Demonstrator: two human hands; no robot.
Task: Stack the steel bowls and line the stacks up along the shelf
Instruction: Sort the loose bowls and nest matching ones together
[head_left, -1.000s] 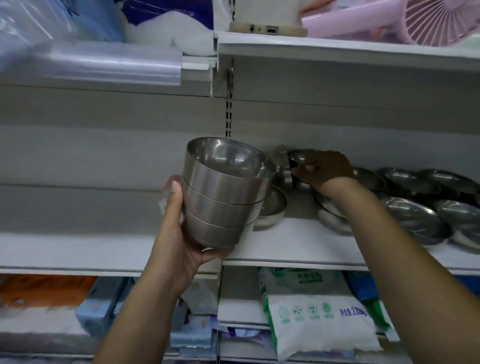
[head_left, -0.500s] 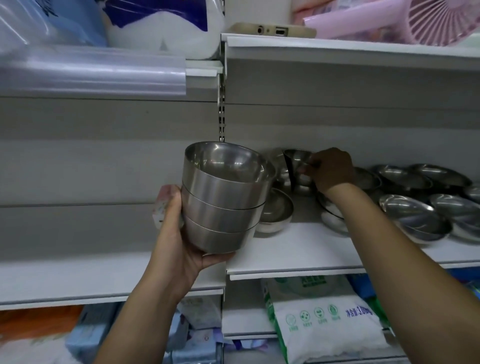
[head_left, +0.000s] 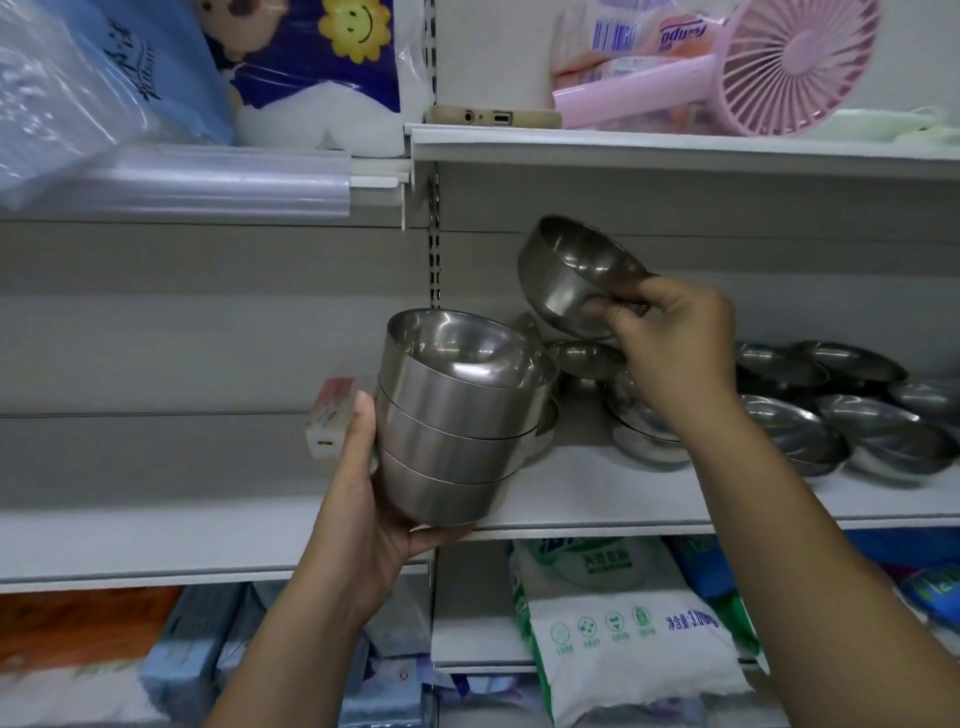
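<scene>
Three nested steel bowls (head_left: 457, 421) sit in the left hand (head_left: 363, 499), whose fingers curl round the stack's base, held in front of the shelf (head_left: 597, 501). A fourth bowl (head_left: 566, 275), tilted, is pinched at its rim by the right hand (head_left: 670, 343) just above. Level that bowl, centre it over the top rim and lower it gently, so steel neither jams nor slips. Loose bowls (head_left: 831, 431) lie further right on the shelf
</scene>
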